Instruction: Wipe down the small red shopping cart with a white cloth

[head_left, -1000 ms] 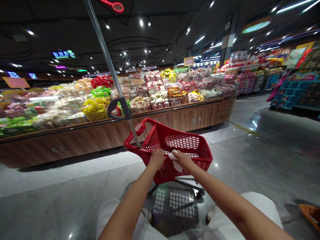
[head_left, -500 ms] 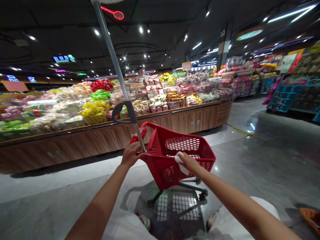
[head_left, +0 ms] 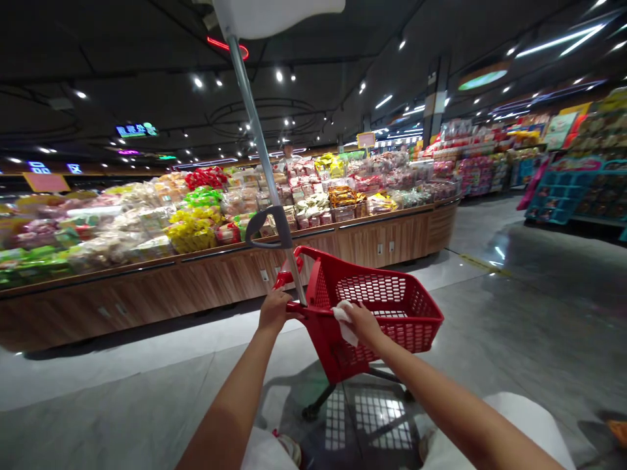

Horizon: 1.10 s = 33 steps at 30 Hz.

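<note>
From here I see a wood-panelled counter (head_left: pixel 215 281) heaped with packaged goods (head_left: pixel 313 207) — red, green, yellow. A blue rack (head_left: pixel 551 194) stands far right.

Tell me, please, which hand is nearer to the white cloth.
Right: the right hand holds the white cloth at the side of the red cart; the left hand is apart from the cloth, at the handle.

Dark ceiling (head_left: pixel 147 39), small bright spotlights (head_left: pixel 279 76) scattered across. White tube lights (head_left: pixel 582 40) upper right. Long wood-panelled display stand (head_left: pixel 235 281) on shiny grey floor (head_left: pixel 490 307). Pillar (head_left: pixel 435 101) farther back. Blue rack (head_left: pixel 551 196) at right; lit sign (head_left: pixel 136 130) upper left.
</note>
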Available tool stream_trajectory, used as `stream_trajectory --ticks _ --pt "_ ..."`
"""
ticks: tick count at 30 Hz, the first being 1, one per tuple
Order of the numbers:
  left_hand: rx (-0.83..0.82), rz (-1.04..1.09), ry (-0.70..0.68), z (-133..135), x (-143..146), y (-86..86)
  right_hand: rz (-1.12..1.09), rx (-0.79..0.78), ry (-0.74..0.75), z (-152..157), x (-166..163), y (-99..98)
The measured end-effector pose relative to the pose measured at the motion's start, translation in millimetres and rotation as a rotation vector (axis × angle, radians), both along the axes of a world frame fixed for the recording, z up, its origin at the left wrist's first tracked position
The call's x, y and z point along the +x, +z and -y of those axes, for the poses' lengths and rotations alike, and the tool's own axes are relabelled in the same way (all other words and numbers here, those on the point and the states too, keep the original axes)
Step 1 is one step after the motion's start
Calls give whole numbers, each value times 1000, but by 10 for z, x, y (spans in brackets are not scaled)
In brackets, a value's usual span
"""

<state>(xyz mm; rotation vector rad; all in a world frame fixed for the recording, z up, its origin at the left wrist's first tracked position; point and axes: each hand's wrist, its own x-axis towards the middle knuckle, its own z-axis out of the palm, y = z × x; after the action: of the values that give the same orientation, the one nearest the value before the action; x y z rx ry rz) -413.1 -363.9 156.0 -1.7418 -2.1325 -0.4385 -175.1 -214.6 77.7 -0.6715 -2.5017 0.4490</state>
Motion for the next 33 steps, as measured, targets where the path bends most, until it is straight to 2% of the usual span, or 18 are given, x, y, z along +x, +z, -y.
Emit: stream_trajectory --ticks 2,4,7,11,13,16,18,21,25,28,31,33 --pt "-16 -1 49 -53 29 -12 -41 -10 -8 -127 134 -91" --pt "-38 3 102 -124 82 -22 -108 -57 -8 -156 132 -117" --pt "-50 7 174 -250 241 -33 -224 -107 16 -30 -100 -56" --pt "-53 3 239 -420 590 -45 -377 -53 13 134 -417 33" --pt "-39 1 266 -498 773 -49 -406 -27 -7 85 -413 25" --pt "5 12 284 -602 994 -52 -373 -24 -16 -115 -226 -23" --pt "37 29 254 -656 1099 -58 -359 -47 -43 -241 -78 -37" --pt "110 66 138 -683 1233 -90 -406 -93 -108 -297 87 -14" --pt "257 209 -78 -576 1464 -134 -555 -92 -89 -75 276 38" --pt "392 380 -212 -458 1586 -84 -624 -68 -51 193 446 86" --pt "448 475 -290 -467 1470 67 -615 -32 32 373 569 177" --pt "393 450 -233 -587 1255 189 -606 -5 46 413 597 259"
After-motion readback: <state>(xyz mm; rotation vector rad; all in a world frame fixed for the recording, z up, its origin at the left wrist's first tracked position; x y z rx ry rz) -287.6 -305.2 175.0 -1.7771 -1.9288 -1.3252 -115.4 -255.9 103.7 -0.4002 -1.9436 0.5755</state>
